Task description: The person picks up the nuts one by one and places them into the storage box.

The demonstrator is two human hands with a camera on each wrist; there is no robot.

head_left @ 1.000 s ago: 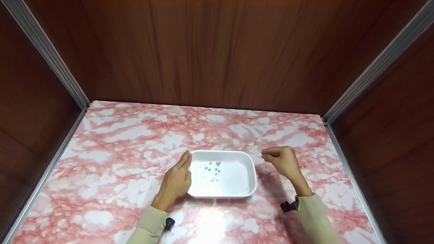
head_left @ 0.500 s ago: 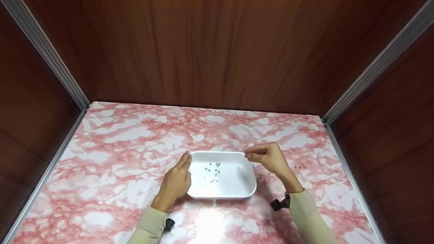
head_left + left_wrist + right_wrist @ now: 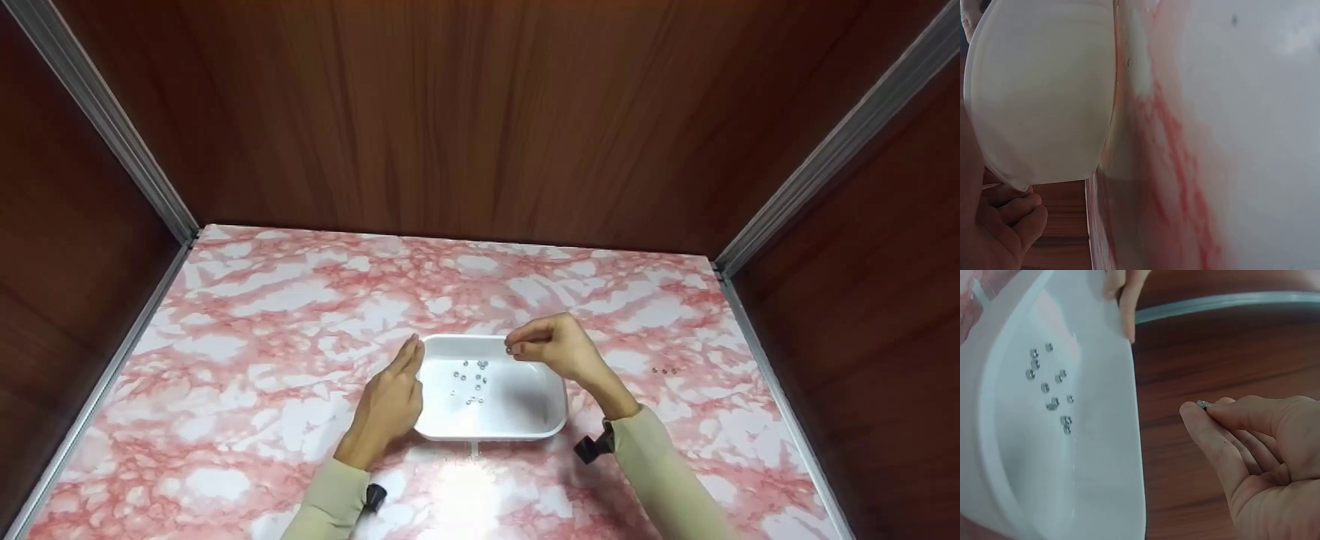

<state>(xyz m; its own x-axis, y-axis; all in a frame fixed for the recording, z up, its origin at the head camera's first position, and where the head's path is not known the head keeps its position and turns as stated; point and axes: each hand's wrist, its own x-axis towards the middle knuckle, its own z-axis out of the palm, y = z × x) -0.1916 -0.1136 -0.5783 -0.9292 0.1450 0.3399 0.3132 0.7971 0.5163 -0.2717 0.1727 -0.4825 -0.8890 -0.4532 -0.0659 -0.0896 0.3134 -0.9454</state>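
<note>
My right hand (image 3: 562, 349) pinches a small metal nut (image 3: 1202, 404) between thumb and forefinger. It hovers above the far right part of the white tray (image 3: 517, 436), and the other fingers are bent. Several similar nuts (image 3: 1045, 387) lie scattered on the tray's floor, mostly left of centre in the head view. My left hand (image 3: 390, 397) rests against the tray's left side, its fingers extended along the rim near the far left corner. In the left wrist view the fingers (image 3: 1024, 216) touch the tray's outer edge.
Three loose nuts (image 3: 664, 370) lie in a row on the red and white marbled table (image 3: 270, 315), right of the tray. Dark wood panels (image 3: 450, 120) stand behind and at both sides, with metal strips (image 3: 112, 112) at the corners.
My right hand has moved left from beside the tray to over it, carrying the pinched nut. The left hand and the tray stay in place.
</note>
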